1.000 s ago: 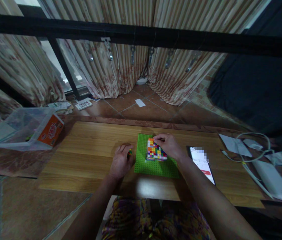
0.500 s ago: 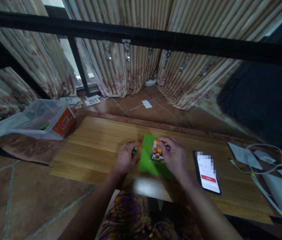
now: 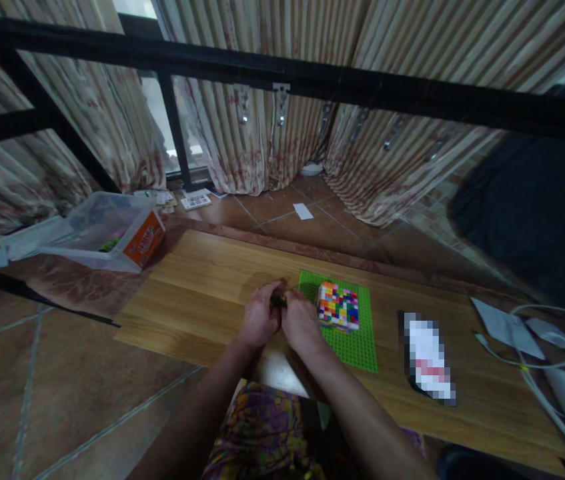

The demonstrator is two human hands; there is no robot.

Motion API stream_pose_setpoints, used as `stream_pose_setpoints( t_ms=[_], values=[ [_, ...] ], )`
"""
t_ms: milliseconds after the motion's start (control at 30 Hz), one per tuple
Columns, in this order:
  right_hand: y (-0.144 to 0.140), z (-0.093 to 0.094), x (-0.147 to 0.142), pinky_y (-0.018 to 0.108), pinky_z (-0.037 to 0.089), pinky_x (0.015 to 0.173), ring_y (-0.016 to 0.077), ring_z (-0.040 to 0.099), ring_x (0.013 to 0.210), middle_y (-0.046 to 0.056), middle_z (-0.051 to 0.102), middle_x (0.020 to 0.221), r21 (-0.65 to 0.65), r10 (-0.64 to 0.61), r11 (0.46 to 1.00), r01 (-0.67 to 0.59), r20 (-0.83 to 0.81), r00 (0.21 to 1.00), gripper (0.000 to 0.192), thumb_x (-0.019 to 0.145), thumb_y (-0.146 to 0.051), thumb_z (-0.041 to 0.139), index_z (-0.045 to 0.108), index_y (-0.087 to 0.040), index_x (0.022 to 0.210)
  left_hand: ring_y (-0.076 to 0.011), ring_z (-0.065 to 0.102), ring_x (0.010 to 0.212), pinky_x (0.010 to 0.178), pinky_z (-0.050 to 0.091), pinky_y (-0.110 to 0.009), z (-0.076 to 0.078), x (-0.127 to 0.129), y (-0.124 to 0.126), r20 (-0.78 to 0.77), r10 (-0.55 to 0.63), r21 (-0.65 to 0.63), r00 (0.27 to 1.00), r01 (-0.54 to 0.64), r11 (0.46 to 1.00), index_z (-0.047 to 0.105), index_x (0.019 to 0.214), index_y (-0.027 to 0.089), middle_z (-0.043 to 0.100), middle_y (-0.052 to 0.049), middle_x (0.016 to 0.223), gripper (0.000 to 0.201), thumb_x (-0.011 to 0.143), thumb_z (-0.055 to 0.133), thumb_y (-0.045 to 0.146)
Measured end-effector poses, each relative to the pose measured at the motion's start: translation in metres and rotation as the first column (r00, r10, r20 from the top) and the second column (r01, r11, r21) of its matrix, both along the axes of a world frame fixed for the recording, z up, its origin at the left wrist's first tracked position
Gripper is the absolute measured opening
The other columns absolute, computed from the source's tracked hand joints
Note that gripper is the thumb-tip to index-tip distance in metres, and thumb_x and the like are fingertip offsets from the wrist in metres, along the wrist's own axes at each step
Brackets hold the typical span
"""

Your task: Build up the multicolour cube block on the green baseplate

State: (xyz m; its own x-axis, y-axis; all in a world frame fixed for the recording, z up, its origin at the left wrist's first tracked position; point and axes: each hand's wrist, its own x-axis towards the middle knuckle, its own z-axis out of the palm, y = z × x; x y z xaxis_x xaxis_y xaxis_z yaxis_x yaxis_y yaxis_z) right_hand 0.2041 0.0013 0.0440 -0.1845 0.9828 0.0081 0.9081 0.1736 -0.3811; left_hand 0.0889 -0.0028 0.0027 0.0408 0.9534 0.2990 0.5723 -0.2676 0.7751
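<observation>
Just left of the green baseplate (image 3: 367, 353), my left hand (image 3: 258, 317) and my right hand (image 3: 301, 323) meet fingertip to fingertip. Small building bricks (image 3: 278, 301) show as a dark patch between them; their number and shape are mostly covered by the fingers. Both hands are closed around that spot. On the baseplate sits a block of multicoloured bricks (image 3: 339, 307), boxlike, with a few gaps in its top layer. Neither hand touches this block.
A smartphone (image 3: 427, 357) lies to the right on the wooden table (image 3: 187, 287). Farther right are a white cable (image 3: 527, 363) and papers (image 3: 497, 327). A clear plastic bin (image 3: 107, 227) with an orange label stands at the left. A black metal bar (image 3: 302, 73) crosses ahead.
My right hand has left the brick block and moved left to meet my left hand at the small bricks. The block's top is now uncovered. The view has shifted a little.
</observation>
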Motion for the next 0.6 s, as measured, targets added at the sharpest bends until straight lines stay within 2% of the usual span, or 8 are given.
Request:
stream_pose_setpoints(
  t_ms=[133, 367, 500, 600],
  values=[
    [-0.003, -0.003, 0.000, 0.028, 0.044, 0.084, 0.0200, 0.064, 0.096, 0.012, 0.066, 0.107, -0.026, -0.051, 0.998, 0.052, 0.023, 0.998, 0.028, 0.087, -0.005, 0.044, 0.063, -0.013, 0.107, -0.0222, 0.055, 0.114, 0.103, 0.045, -0.040, 0.001, 0.000, 0.000, 0.003, -0.019, -0.010, 1.000, 0.019, 1.000, 0.053, 0.125, 0.015, 0.064, -0.010, 0.117, 0.060, 0.067, 0.045, -0.001],
    [-0.003, -0.007, -0.002, 0.030, 0.045, 0.076, 0.0213, 0.064, 0.087, 0.013, 0.066, 0.096, -0.011, -0.070, 0.997, 0.071, 0.047, 0.996, 0.027, 0.088, -0.005, 0.042, 0.066, -0.012, 0.095, -0.0217, 0.055, 0.111, 0.100, 0.046, -0.038, -0.003, 0.000, 0.002, -0.027, -0.057, 0.005, 0.998, 0.057, 0.998, 0.055, 0.123, 0.018, 0.065, -0.007, 0.115, 0.056, 0.071, 0.048, 0.001],
    [-0.010, -0.007, 0.001, 0.030, 0.045, 0.076, 0.0200, 0.063, 0.083, 0.009, 0.066, 0.089, 0.098, -0.069, 0.992, 0.076, -0.072, 0.995, 0.022, 0.086, -0.007, 0.045, 0.065, -0.015, 0.087, -0.0219, 0.056, 0.111, 0.099, 0.047, -0.038, -0.002, 0.001, 0.001, -0.054, -0.050, 0.024, 0.997, 0.051, 0.998, 0.057, 0.120, 0.018, 0.065, -0.007, 0.115, 0.053, 0.071, 0.049, 0.001],
    [-0.021, 0.003, 0.008, 0.029, 0.045, 0.073, 0.0186, 0.061, 0.077, 0.006, 0.065, 0.081, 0.176, -0.041, 0.981, 0.080, -0.214, 0.976, 0.017, 0.084, -0.011, 0.048, 0.064, -0.017, 0.080, -0.0220, 0.057, 0.110, 0.098, 0.046, -0.038, 0.001, 0.001, 0.001, -0.083, -0.065, 0.044, 0.994, 0.069, 0.997, 0.059, 0.116, 0.018, 0.066, -0.008, 0.114, 0.046, 0.073, 0.050, 0.004]
  ],
)
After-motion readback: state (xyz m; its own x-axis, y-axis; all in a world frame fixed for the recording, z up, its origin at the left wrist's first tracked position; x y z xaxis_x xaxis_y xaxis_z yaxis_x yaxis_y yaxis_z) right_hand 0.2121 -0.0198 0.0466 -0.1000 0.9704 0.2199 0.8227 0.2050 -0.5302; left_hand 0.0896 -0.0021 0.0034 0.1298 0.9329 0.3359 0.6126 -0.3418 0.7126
